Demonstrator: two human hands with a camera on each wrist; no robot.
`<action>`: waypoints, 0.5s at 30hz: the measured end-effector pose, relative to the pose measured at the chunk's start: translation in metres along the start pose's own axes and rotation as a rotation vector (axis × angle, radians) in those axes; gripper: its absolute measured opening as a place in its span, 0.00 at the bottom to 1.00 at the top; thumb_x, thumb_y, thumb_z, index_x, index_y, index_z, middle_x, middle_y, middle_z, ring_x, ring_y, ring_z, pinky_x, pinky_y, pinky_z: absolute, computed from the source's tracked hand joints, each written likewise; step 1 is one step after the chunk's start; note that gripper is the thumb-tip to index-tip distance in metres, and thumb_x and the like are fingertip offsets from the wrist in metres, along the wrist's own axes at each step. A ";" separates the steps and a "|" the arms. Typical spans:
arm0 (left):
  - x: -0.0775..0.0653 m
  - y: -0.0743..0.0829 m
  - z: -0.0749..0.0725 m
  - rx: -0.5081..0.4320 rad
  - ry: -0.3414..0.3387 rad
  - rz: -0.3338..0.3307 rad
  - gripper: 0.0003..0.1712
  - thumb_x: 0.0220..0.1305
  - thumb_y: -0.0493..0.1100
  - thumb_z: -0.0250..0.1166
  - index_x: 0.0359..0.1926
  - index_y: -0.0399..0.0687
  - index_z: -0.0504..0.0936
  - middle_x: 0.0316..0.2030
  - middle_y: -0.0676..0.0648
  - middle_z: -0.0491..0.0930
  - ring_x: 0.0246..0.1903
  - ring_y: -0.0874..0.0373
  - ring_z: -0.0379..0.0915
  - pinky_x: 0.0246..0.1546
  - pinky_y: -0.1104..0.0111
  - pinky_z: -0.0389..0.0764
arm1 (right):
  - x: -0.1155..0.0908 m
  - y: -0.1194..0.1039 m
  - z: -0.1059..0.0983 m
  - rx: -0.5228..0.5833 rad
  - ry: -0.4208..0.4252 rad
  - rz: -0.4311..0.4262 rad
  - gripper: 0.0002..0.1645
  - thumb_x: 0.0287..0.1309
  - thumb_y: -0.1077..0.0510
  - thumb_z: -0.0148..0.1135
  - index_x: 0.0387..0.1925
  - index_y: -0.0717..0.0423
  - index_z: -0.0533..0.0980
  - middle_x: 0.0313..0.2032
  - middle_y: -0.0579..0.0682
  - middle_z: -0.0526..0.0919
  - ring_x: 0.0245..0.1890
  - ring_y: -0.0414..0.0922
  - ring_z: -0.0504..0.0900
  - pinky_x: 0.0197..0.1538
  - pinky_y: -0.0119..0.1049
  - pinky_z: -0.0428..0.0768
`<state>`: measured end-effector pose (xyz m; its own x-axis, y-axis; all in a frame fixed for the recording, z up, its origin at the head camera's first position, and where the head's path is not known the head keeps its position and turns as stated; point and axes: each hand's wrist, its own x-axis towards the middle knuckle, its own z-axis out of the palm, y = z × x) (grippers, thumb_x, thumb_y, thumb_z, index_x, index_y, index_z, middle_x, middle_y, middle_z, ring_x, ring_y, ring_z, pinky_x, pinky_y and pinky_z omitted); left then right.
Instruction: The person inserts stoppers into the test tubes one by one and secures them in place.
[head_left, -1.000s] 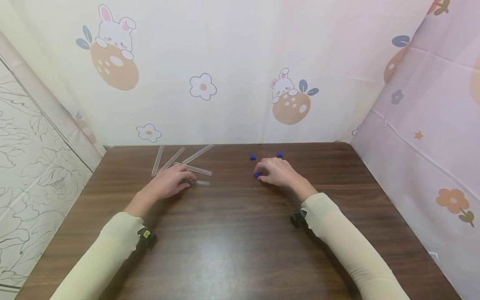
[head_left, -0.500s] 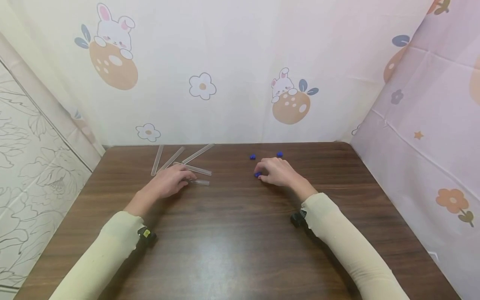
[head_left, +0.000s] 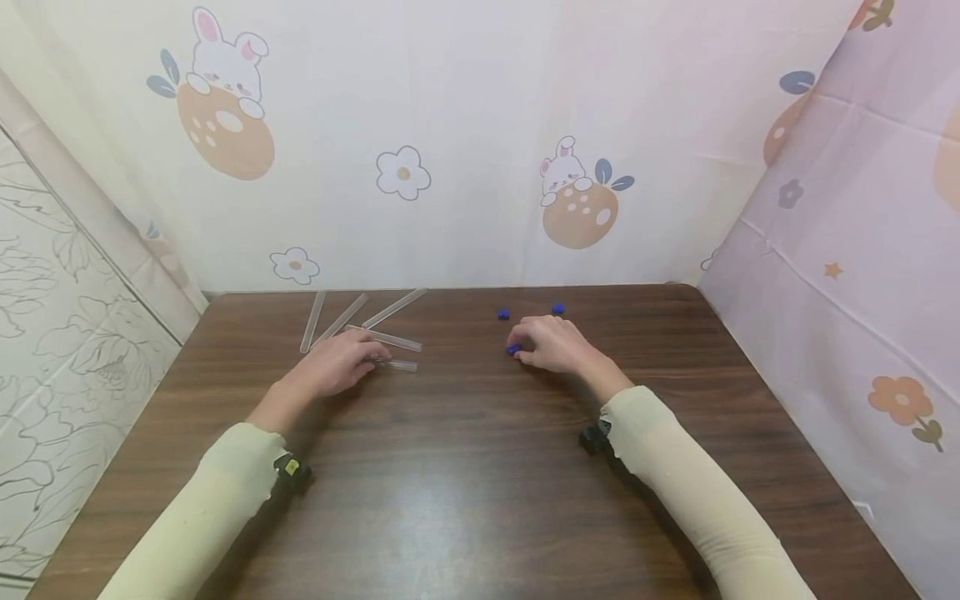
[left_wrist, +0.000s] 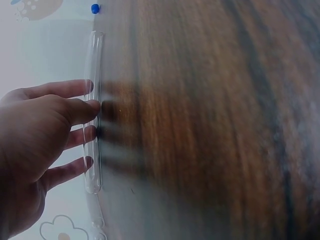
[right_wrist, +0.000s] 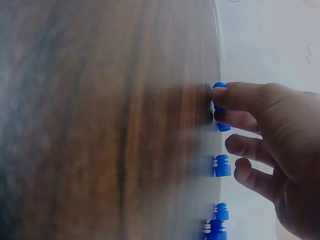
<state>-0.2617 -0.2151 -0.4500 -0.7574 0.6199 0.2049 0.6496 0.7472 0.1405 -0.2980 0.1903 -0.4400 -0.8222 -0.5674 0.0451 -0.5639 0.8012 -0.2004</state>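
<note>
Near the back of the table, my left hand [head_left: 343, 362] holds a clear test tube [left_wrist: 93, 120] lying on its side, thumb in front and fingertips behind it. To the right, my right hand [head_left: 552, 343] pinches a small blue stopper [right_wrist: 219, 86] between thumb and fingers, low at the tabletop. Its other fingers are bent and touch nothing. More ribbed blue stoppers [right_wrist: 222, 166] sit beyond these fingers in the right wrist view. Behind the left hand lie several other clear tubes, one of them a slanted tube [head_left: 395, 308].
The dark wood table [head_left: 450, 475] ends at a pale curtain [head_left: 465, 217] printed with rabbits and flowers. Two blue pieces lie behind the right hand, one of them a stopper [head_left: 558, 309] near the back edge. Each wrist wears a small black camera [head_left: 292, 473].
</note>
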 end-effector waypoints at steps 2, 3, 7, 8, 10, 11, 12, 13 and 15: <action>0.000 0.000 0.000 -0.003 0.001 0.001 0.15 0.60 0.35 0.70 0.47 0.55 0.87 0.48 0.49 0.84 0.51 0.50 0.82 0.53 0.55 0.82 | 0.000 0.000 0.000 -0.004 0.009 -0.003 0.10 0.60 0.49 0.70 0.44 0.36 0.85 0.44 0.38 0.85 0.39 0.41 0.84 0.38 0.38 0.81; -0.001 0.000 0.000 -0.004 0.002 0.003 0.15 0.60 0.35 0.70 0.47 0.55 0.87 0.48 0.49 0.84 0.51 0.50 0.82 0.54 0.55 0.82 | 0.000 0.000 0.000 -0.005 0.014 -0.005 0.10 0.60 0.49 0.70 0.44 0.36 0.85 0.44 0.38 0.85 0.38 0.40 0.83 0.37 0.38 0.80; -0.001 -0.001 0.000 -0.002 0.007 0.004 0.15 0.60 0.35 0.70 0.47 0.55 0.87 0.47 0.49 0.85 0.51 0.50 0.81 0.53 0.54 0.81 | 0.000 0.001 0.000 -0.014 0.026 -0.011 0.10 0.59 0.49 0.70 0.43 0.35 0.85 0.42 0.38 0.84 0.35 0.39 0.81 0.34 0.36 0.78; -0.001 -0.001 0.000 -0.001 0.008 0.003 0.15 0.60 0.35 0.70 0.47 0.55 0.87 0.47 0.49 0.85 0.51 0.50 0.81 0.53 0.54 0.81 | 0.000 0.001 0.000 -0.017 0.028 -0.012 0.10 0.59 0.49 0.70 0.43 0.35 0.85 0.42 0.38 0.84 0.34 0.39 0.81 0.34 0.35 0.78; -0.001 -0.001 0.000 0.002 0.012 0.001 0.15 0.60 0.35 0.69 0.46 0.55 0.87 0.46 0.49 0.85 0.50 0.49 0.81 0.53 0.54 0.81 | 0.001 0.001 -0.001 -0.024 0.032 -0.014 0.10 0.59 0.49 0.70 0.43 0.35 0.85 0.42 0.38 0.84 0.33 0.39 0.80 0.33 0.35 0.77; -0.001 -0.001 -0.001 0.001 0.015 0.001 0.15 0.60 0.35 0.69 0.46 0.55 0.87 0.46 0.49 0.85 0.49 0.50 0.81 0.52 0.54 0.81 | 0.001 0.001 -0.001 -0.025 0.036 -0.014 0.10 0.58 0.49 0.70 0.43 0.35 0.85 0.41 0.38 0.83 0.32 0.39 0.79 0.33 0.35 0.77; 0.000 -0.001 -0.002 -0.003 0.017 0.002 0.15 0.60 0.35 0.69 0.47 0.54 0.87 0.45 0.49 0.85 0.48 0.50 0.81 0.51 0.54 0.82 | 0.001 0.002 -0.002 -0.027 0.040 -0.013 0.10 0.58 0.49 0.70 0.43 0.35 0.85 0.41 0.38 0.83 0.32 0.39 0.79 0.32 0.35 0.77; 0.000 0.000 -0.002 -0.005 0.021 0.003 0.15 0.60 0.35 0.69 0.47 0.53 0.87 0.45 0.49 0.85 0.47 0.50 0.81 0.49 0.54 0.82 | 0.001 0.002 -0.002 -0.029 0.042 -0.010 0.10 0.58 0.49 0.70 0.42 0.35 0.85 0.41 0.38 0.83 0.32 0.39 0.79 0.32 0.35 0.77; 0.001 -0.001 -0.003 -0.010 0.029 0.012 0.15 0.60 0.34 0.68 0.47 0.52 0.87 0.43 0.48 0.84 0.45 0.50 0.81 0.48 0.54 0.82 | 0.001 0.002 -0.003 -0.026 0.050 -0.007 0.10 0.57 0.49 0.70 0.42 0.34 0.85 0.41 0.37 0.83 0.31 0.39 0.79 0.33 0.35 0.77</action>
<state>-0.2625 -0.2161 -0.4470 -0.7477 0.6210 0.2350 0.6590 0.7374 0.1481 -0.3002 0.1924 -0.4374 -0.8209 -0.5631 0.0949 -0.5706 0.8025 -0.1744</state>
